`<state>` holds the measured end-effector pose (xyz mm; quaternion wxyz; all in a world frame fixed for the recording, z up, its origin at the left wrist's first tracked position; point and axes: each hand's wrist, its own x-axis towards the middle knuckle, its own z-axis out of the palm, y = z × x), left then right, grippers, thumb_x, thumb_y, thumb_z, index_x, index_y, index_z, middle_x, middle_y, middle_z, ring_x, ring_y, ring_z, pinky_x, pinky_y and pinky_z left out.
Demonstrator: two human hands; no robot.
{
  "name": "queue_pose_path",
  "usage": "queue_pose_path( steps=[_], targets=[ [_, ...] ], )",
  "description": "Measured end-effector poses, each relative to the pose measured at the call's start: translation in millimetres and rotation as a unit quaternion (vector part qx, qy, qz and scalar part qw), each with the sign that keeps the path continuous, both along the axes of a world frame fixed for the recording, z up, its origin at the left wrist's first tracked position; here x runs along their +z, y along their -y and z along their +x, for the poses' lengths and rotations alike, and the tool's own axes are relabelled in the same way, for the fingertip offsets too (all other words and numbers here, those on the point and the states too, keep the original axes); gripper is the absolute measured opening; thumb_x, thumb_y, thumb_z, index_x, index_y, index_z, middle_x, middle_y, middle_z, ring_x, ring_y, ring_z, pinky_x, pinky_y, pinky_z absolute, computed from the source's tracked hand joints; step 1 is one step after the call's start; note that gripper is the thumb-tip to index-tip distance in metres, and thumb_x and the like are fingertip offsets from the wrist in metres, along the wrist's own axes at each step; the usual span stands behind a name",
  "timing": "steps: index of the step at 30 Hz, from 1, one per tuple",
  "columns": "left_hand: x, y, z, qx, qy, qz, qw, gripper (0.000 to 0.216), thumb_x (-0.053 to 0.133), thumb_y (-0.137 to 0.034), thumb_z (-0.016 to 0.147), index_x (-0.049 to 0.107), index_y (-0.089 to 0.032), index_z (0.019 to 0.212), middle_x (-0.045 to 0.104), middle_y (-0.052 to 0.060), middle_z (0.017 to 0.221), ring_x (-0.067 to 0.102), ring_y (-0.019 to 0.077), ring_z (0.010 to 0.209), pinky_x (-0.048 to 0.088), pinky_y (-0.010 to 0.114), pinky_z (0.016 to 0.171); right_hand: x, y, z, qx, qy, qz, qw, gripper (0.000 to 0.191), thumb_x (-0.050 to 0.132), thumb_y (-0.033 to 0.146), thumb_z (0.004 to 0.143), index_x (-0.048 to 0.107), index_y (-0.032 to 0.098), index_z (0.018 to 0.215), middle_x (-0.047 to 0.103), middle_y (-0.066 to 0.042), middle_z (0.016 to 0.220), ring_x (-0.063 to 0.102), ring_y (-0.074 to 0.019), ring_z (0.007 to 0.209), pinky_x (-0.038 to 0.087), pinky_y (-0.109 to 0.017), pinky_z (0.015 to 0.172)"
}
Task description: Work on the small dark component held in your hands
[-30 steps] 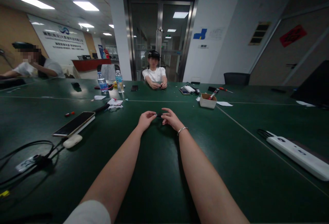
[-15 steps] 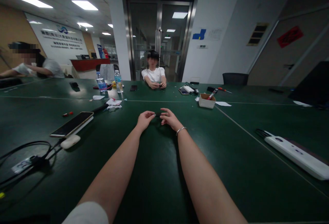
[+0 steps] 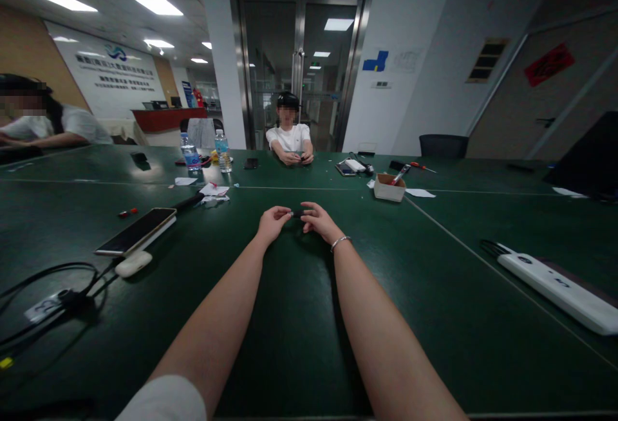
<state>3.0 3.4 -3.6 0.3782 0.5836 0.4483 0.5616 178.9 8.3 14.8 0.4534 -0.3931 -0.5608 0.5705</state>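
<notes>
Over the middle of the dark green table, a small black piece with a silvery end [image 3: 297, 214] spans the gap between my hands. Thumb and forefinger of my left hand [image 3: 274, 223] pinch its silvery left end. At the black right end, the fingers of my right hand [image 3: 318, 221] close on it, with the other fingers curled loosely below. The piece is too small for me to tell its exact kind. A bracelet circles my right wrist.
To the left lie a phone [image 3: 138, 231], a white mouse-shaped item [image 3: 134, 264] and black cables [image 3: 80, 302]. Ahead stand water bottles [image 3: 223, 152] and a small box [image 3: 389, 189]. A white power strip [image 3: 555, 286] lies right. A person [image 3: 290, 138] sits opposite, another [image 3: 62, 121] at far left.
My right fingers have come in against the black end, where before they stood slightly apart from it. My left hand keeps its pinch. The person at far left has leaned further left.
</notes>
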Motion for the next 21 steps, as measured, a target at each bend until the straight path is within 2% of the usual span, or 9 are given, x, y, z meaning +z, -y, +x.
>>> queue_pose_path(
  steps=[3, 4, 8, 13, 21],
  targets=[
    [1.0, 0.4, 0.2, 0.003, -0.005, -0.003, 1.000, 0.022, 0.072, -0.023, 0.068, 0.068, -0.015, 0.088, 0.071, 0.009, 0.090, 0.066, 0.0191, 0.084, 0.049, 0.038, 0.085, 1.3, 0.7, -0.7, -0.011, 0.028, -0.023, 0.999, 0.018, 0.057, 0.023, 0.087, 0.057, 0.013, 0.101, 0.065, -0.002, 0.070, 0.054, -0.0061, 0.036, 0.048, -0.018, 0.039],
    [1.3, 0.5, 0.3, 0.002, -0.006, -0.005, 1.000, 0.022, 0.072, -0.023, 0.067, 0.068, -0.015, 0.088, 0.071, 0.009, 0.089, 0.066, 0.0188, 0.083, 0.050, 0.037, 0.084, 1.3, 0.8, -0.7, -0.008, 0.031, -0.015, 0.999, 0.015, 0.056, 0.021, 0.087, 0.057, 0.013, 0.099, 0.066, -0.002, 0.069, 0.053, -0.0058, 0.036, 0.047, -0.017, 0.039],
    [2.2, 1.9, 1.5, 0.004, -0.011, -0.012, 1.000, 0.020, 0.070, -0.026, 0.069, 0.067, -0.015, 0.085, 0.069, 0.006, 0.078, 0.064, 0.0164, 0.074, 0.050, 0.032, 0.074, -1.5, -0.5, 0.3, 0.004, 0.012, 0.012, 1.000, 0.019, 0.061, 0.010, 0.080, 0.059, 0.016, 0.098, 0.066, 0.001, 0.070, 0.055, -0.0054, 0.037, 0.047, -0.017, 0.040],
    [4.3, 5.2, 3.4, -0.007, 0.005, -0.023, 1.000, 0.024, 0.066, -0.035, 0.073, 0.063, -0.016, 0.088, 0.063, 0.001, 0.065, 0.060, 0.0131, 0.062, 0.046, 0.025, 0.060, -5.3, -3.2, 1.4, 0.008, 0.004, 0.011, 1.000, 0.019, 0.062, 0.010, 0.079, 0.060, 0.016, 0.097, 0.064, 0.003, 0.063, 0.056, -0.0068, 0.038, 0.048, -0.017, 0.041],
    [4.9, 5.1, 2.7, -0.031, -0.011, -0.035, 0.999, 0.027, 0.070, -0.031, 0.068, 0.064, -0.015, 0.089, 0.066, 0.003, 0.068, 0.061, 0.0140, 0.064, 0.048, 0.028, 0.065, -4.1, -3.0, 2.2, 0.003, -0.029, -0.014, 0.999, 0.016, 0.059, 0.011, 0.081, 0.059, 0.015, 0.096, 0.069, -0.001, 0.072, 0.055, -0.0061, 0.038, 0.050, -0.019, 0.042]
  ],
)
